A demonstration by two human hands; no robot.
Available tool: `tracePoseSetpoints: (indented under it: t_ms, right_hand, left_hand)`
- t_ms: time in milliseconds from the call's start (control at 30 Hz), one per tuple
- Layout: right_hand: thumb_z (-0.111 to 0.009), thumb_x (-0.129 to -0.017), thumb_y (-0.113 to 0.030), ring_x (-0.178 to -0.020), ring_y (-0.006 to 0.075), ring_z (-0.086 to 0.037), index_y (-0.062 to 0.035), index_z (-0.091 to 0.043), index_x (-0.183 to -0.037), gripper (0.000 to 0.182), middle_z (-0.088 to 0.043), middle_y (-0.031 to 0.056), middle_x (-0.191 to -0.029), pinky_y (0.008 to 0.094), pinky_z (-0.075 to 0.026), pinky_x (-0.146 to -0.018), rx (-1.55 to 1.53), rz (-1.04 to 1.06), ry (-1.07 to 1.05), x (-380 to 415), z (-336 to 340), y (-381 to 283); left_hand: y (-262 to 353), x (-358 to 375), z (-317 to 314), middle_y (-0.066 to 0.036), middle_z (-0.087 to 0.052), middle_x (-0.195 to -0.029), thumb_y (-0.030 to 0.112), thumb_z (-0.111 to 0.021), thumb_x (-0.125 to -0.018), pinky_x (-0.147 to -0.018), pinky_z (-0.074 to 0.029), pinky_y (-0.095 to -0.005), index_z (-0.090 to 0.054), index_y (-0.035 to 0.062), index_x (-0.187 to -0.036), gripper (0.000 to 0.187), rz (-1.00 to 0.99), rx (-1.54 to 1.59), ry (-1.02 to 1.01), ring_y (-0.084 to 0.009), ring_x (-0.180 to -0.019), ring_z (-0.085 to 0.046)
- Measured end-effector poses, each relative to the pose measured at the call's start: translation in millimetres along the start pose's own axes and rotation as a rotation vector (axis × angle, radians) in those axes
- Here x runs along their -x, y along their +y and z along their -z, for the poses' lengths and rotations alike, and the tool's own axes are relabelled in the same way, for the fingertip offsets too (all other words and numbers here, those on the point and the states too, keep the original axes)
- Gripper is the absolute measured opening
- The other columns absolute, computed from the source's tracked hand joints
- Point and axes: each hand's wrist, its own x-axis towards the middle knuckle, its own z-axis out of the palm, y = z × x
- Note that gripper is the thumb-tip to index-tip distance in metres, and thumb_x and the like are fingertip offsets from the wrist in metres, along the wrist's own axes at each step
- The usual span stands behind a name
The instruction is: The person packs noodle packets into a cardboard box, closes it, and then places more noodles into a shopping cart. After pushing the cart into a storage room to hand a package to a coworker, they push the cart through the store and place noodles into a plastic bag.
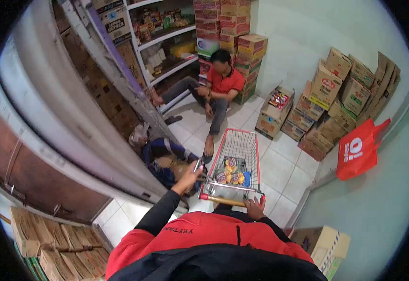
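Observation:
A small wire shopping cart (258, 159) with red edging stands in front of me, packets with yellow and purple printing (230, 171) lying inside it. My right hand (255, 207) is closed around the right end of its yellow handle bar (228, 201). Raised beyond the left end of that bar, my left hand (189, 179) grips a slim, phone-like object (198, 164); its exact kind is too small to tell. Both my sleeves are black below a red top.
A person in a red shirt (225, 83) sits on the tiled floor by the shelves (167, 41). Stacked cartons (326, 84) and an open carton (272, 119) line the right wall. A red bag (357, 151) hangs right; a dark blue bundle (160, 150) is left.

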Motion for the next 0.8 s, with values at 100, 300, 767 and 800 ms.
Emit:
tracePoseSetpoints:
  t_ms: [100, 300, 767, 800]
  right_hand:
    - [-0.048, -0.084, -0.037, -0.128, 0.0307, -0.029, -0.0292, -0.038, -0.130, 0.048, -0.043, 0.0028, -0.128, 0.0743, -0.008, -0.090, 0.000, -0.006, -0.011, -55, -6, 36]
    - [-0.044, -0.085, -0.044, -0.117, 0.0252, -0.045, -0.0250, -0.048, -0.124, 0.044, -0.053, 0.0034, -0.118, 0.0700, -0.011, -0.090, 0.067, 0.104, -0.105, -161, 50, 106]
    - [-0.063, -0.077, -0.032, -0.093, 0.0380, -0.058, -0.0076, -0.031, -0.133, 0.070, -0.061, 0.0197, -0.102, 0.0411, -0.045, -0.084, -0.331, 0.620, 0.026, -598, 384, 219]
    - [-0.063, -0.076, -0.032, -0.097, 0.0392, -0.056, -0.0073, -0.026, -0.136, 0.075, -0.059, 0.0219, -0.105, 0.0409, -0.044, -0.086, -0.305, 0.724, 0.140, -645, 385, 224]
  left_hand:
    - [-14, -48, 3, -0.006, -0.055, -0.094, 0.028, -0.049, -0.091, -0.078, -0.042, -0.0294, -0.049, 0.0036, -0.109, 0.030, -0.082, -0.147, 0.047, -0.0145, -0.083, -0.051]
    - [-3, -150, 1, -0.012, -0.055, -0.068, 0.028, -0.053, -0.088, -0.061, -0.042, -0.0349, -0.053, 0.0017, -0.087, 0.026, 0.037, -0.349, 0.143, -0.0203, -0.063, -0.053]
    - [42, -294, -30, -0.006, -0.058, -0.075, 0.022, -0.054, -0.088, -0.063, -0.044, -0.0286, -0.058, 0.0020, -0.094, 0.021, 0.050, -0.329, 0.472, -0.0143, -0.067, -0.055]
    - [46, -298, -36, 0.000, -0.056, -0.073, 0.019, -0.054, -0.088, -0.062, -0.043, -0.0247, -0.058, 0.0025, -0.094, 0.018, 0.032, -0.341, 0.459, -0.0089, -0.067, -0.052]
